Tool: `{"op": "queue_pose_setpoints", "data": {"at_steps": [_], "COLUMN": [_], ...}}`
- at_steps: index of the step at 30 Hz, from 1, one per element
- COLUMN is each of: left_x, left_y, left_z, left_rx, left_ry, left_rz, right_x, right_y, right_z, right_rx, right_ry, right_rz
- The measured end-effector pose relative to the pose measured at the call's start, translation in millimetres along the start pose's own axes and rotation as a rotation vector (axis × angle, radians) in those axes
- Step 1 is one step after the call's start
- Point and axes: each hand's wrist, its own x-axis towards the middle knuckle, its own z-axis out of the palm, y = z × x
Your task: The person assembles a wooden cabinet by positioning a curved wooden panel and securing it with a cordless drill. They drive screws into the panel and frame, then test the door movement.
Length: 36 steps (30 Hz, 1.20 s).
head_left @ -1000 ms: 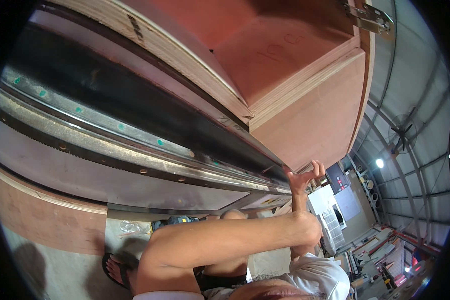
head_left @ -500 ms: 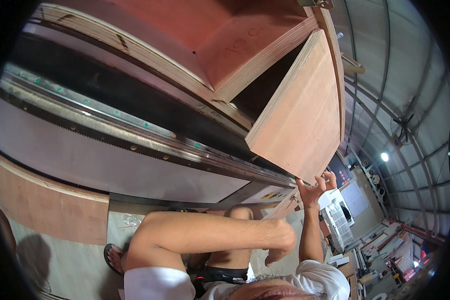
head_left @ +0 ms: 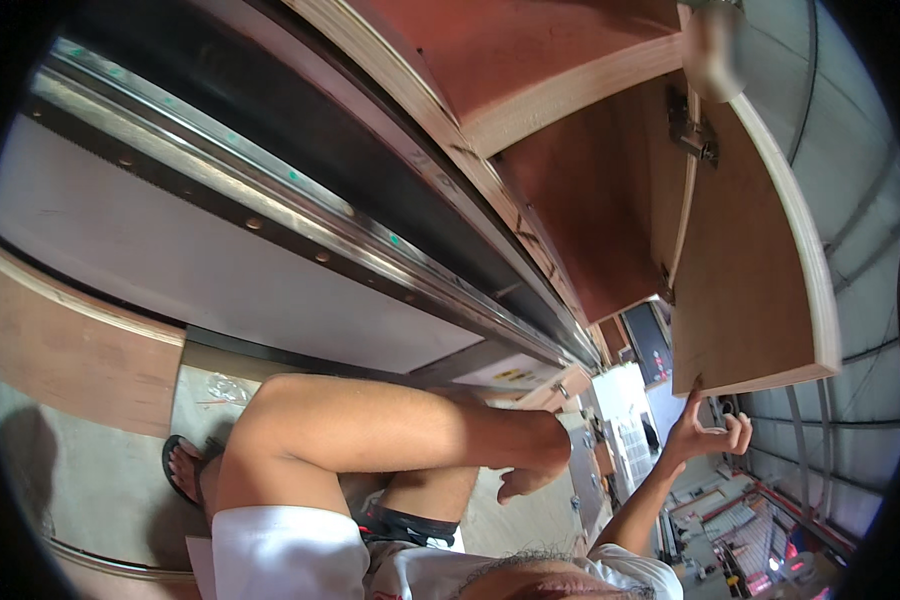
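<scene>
**Fingertip at the corner of the open plywood door**

Your right hand is raised and open, with nothing held in it: the index finger points straight up and its tip meets the lower corner of the plywood door, while the other fingers curl loosely and the thumb stands off to the side. The door hangs directly above that hand, swung out from the plywood cabinet on metal hinges, its pale layered edge curving down the outer side. Your right forearm rises from the bottom of the view, bent at the elbow, wrist tipped back under the door's corner.

Your left hand is well apart from the door, lower and nearer the middle. It hangs limp off the end of your left arm, which lies across your raised knee; its fingers droop loosely curled, grasping nothing. Behind the arm runs a long metal rail along a pale machine panel.
</scene>
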Motion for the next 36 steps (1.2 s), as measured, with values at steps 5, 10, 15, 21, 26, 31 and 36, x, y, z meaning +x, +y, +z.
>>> {"op": "queue_pose_setpoints", "data": {"at_steps": [5,10,15,21,26,31,36], "left_x": [-21,-13,-2,-6,-5,15,16], "left_y": [7,-6,-27,-40,-50,-63,-76], "left_z": [-13,-14,-17,-33,-37,-33,-21], "left_rx": [0.175,0.150,0.084,0.141,0.148,0.104,0.005], "left_ry": [0.167,0.261,0.340,0.253,0.276,0.337,0.429], "left_rz": [-0.071,-0.045,0.048,0.053,0.070,0.116,0.057], "right_x": [20,15,-5,-20,-38,-67,-62], "right_y": [33,31,32,23,18,52,71], "right_z": [2,8,15,28,44,66,81], "right_rx": [-0.118,-0.120,-0.169,-0.114,0.038,-0.012,-0.041], "right_ry": [-0.019,-0.053,-0.092,-0.118,-0.142,-0.016,0.079], "right_rz": [-0.002,0.092,0.103,0.173,0.403,0.439,0.478]}}
